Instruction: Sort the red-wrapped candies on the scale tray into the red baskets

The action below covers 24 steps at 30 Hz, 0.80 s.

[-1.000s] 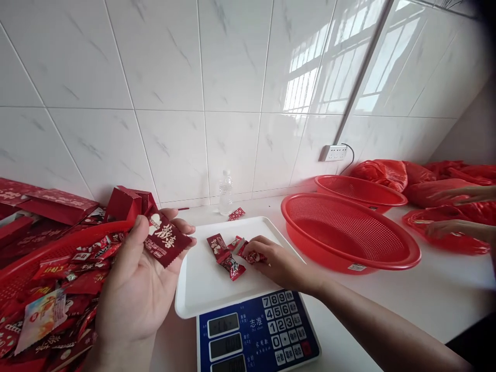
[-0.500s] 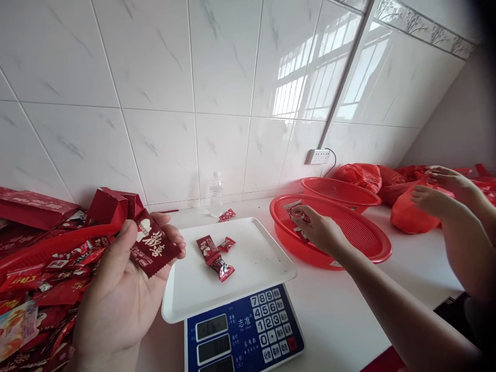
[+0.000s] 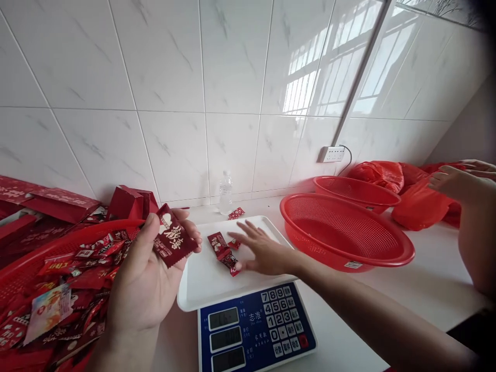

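Note:
My left hand (image 3: 143, 268) holds a dark red candy packet (image 3: 172, 237) with pale lettering, pinched between thumb and fingers. To its right, several red wrapped candies (image 3: 217, 245) lie in a loose cluster on the white tray (image 3: 205, 289) of a digital scale (image 3: 256, 330). Over that cluster my right hand (image 3: 265, 251) reaches with fingers spread and nothing in its grip. Its thumb is close to the nearest candy; whether they touch I cannot tell.
At left, a red basket (image 3: 127, 223) is heaped with wrapped sweets, with red boxes (image 3: 129, 202) behind. Two red perforated baskets (image 3: 349, 232) stand at right. A plastic bottle (image 3: 225, 194) is by the wall. Another person's hands (image 3: 461, 178) are beside red bags (image 3: 418, 206).
My right hand has moved left from the red basket to above the tray and opened; the packets it held are no longer in it. My left hand keeps its packet. The view has shifted slightly.

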Available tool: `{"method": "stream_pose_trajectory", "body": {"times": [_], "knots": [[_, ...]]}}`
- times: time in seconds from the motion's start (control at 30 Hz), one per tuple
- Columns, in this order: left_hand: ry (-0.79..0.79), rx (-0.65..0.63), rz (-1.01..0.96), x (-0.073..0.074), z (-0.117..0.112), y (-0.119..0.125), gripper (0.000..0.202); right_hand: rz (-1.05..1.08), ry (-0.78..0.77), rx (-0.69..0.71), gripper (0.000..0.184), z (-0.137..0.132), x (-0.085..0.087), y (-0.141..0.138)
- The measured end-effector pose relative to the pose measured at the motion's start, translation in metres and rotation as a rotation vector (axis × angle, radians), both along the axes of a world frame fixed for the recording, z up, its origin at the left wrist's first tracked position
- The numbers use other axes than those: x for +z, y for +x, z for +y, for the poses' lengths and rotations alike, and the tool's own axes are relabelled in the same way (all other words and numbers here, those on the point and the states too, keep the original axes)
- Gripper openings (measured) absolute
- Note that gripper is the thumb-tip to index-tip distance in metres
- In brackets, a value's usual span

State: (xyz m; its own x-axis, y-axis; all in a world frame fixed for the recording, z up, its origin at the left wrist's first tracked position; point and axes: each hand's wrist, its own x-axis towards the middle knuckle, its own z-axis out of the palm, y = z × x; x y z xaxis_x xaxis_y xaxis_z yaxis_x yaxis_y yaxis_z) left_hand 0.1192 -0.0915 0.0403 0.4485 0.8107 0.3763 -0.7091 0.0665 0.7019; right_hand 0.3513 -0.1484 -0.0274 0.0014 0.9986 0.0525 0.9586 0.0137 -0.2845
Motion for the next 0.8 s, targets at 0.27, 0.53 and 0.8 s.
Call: {"method": "stream_pose_trajectory", "body": {"times": [0.27, 0.53, 0.8], "knots": [[0.017, 0.011, 0.016, 0.001, -0.001, -0.003, 0.022, 0.007, -0.04, 0.311, 0.066, 0.044, -0.005, -0.027], [-0.009, -0.044, 0.065, 0.0, -0.001, 0.002, 0.023, -0.063, 0.134, 0.256, 0.024, 0.037, -0.024, -0.03], [0.002, -0.027, 0.09, -0.001, -0.001, 0.002, 0.023, -0.086, 0.267, 0.12, 0.026, 0.027, -0.016, -0.009]]}}
